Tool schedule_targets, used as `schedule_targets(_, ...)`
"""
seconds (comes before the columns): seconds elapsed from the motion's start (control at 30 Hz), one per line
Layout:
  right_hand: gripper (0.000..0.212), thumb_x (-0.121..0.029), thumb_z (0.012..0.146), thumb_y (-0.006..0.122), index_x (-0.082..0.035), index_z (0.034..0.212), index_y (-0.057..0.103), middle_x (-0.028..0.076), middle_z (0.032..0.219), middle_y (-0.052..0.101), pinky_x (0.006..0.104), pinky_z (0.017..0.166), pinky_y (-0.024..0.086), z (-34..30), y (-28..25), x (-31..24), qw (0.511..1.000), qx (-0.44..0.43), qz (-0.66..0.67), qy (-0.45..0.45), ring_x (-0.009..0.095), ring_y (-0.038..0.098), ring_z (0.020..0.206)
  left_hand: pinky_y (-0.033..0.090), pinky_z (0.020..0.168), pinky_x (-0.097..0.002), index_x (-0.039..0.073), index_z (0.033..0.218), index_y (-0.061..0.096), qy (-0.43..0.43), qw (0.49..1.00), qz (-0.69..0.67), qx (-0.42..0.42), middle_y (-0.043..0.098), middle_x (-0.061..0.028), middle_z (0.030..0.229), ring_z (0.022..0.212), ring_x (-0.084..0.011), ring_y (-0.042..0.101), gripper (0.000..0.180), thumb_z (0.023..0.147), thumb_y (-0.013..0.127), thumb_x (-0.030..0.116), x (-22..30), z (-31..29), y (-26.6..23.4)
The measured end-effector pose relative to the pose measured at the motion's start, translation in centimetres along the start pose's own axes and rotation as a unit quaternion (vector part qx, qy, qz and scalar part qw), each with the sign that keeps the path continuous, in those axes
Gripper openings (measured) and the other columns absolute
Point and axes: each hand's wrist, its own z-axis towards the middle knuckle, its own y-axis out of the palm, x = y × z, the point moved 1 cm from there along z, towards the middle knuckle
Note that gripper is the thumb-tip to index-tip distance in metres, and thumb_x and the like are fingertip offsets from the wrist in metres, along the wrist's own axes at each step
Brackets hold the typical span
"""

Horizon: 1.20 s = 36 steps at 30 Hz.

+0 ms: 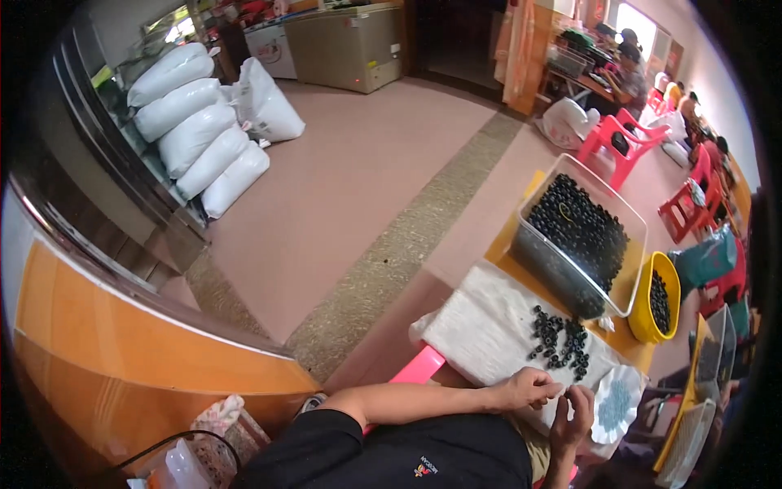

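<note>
My left hand (528, 389) and my right hand (573, 417) meet close together over the near edge of a table covered with a white cloth (481, 326). Thumb and fingers of both are pinched; whatever sits between them is too small to make out. Just beyond the fingers, a loose scatter of small black round pieces (560, 341) lies on the cloth. Right of my right hand is a white dish with a wavy rim (604, 411), holding many tiny teal bits (617, 401).
Behind the scatter stands a clear plastic bin (562, 281) of black pieces, with a yellow tub (642, 314) of similar pieces beside it. Pink chairs (627, 143) and seated people occupy the right. Stuffed white sacks (199, 138) are stacked far left, near a chest freezer (342, 49).
</note>
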Motion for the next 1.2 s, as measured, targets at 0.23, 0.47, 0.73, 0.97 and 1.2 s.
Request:
schedule_targets(0.23,0.019,0.004,0.082,0.062,0.001,0.100,0.061,0.018,0.091,0.060,0.0370,0.074,0.049,0.3,1.3,0.9,1.000,-0.002,-0.006,-0.006,0.033,0.060,0.082,0.045,0.058,-0.0223,0.004,0.090,0.061,-0.010,0.999,-0.039,0.001,0.056,0.0011,0.075,0.064,-0.0064,0.051,0.031,0.095,0.062,0.034,-0.2,0.5,-1.2)
schedule_targets(0.47,0.015,0.006,0.085,0.058,0.001,0.099,0.058,0.016,0.091,0.059,0.0352,0.073,0.047,0.1,0.9,1.1,0.999,-0.030,0.015,-0.003,0.029,0.059,0.081,0.049,0.067,-0.0220,0.002,0.100,0.062,0.004,0.999,0.022,-0.041,0.062,0.0011,0.081,0.074,-0.0055,0.058,0.025,0.095,0.064,0.027,-0.7,0.9,-1.7)
schedule_targets(0.73,0.015,0.003,0.086,0.059,0.001,0.100,0.059,0.016,0.091,0.059,0.0358,0.071,0.048,2.2,0.8,-1.3,0.999,-0.003,0.041,-0.015,0.029,0.059,0.080,0.043,0.059,-0.0213,0.005,0.095,0.060,0.016,0.999,-0.036,-0.036,0.054,0.0029,0.076,0.067,-0.0053,0.050,0.020,0.095,0.062,0.025,-1.1,0.8,-1.4)
schedule_targets(0.97,0.030,-0.005,0.081,0.067,-0.002,0.109,0.059,0.017,0.092,0.060,0.0357,0.062,0.051,8.3,4.3,-9.9,0.962,-0.124,0.141,-0.198,0.031,0.062,0.073,0.046,0.069,-0.0216,0.003,0.095,0.060,0.368,0.846,0.362,0.136,0.057,-0.0029,0.101,0.083,-0.0120,0.058,0.004,0.092,0.058,0.006,-17.7,8.2,-6.9)
schedule_targets(1.2,0.048,-0.003,0.072,0.073,-0.005,0.117,0.059,0.015,0.099,0.060,0.0366,0.062,0.053,12.8,5.3,-14.3,0.939,-0.151,0.187,-0.247,0.030,0.064,0.077,0.048,0.068,-0.0268,0.004,0.104,0.059,-0.024,0.996,0.078,0.020,0.060,-0.0010,0.087,0.078,-0.0089,0.056,0.025,0.094,0.063,0.027,-1.6,0.2,-4.7)
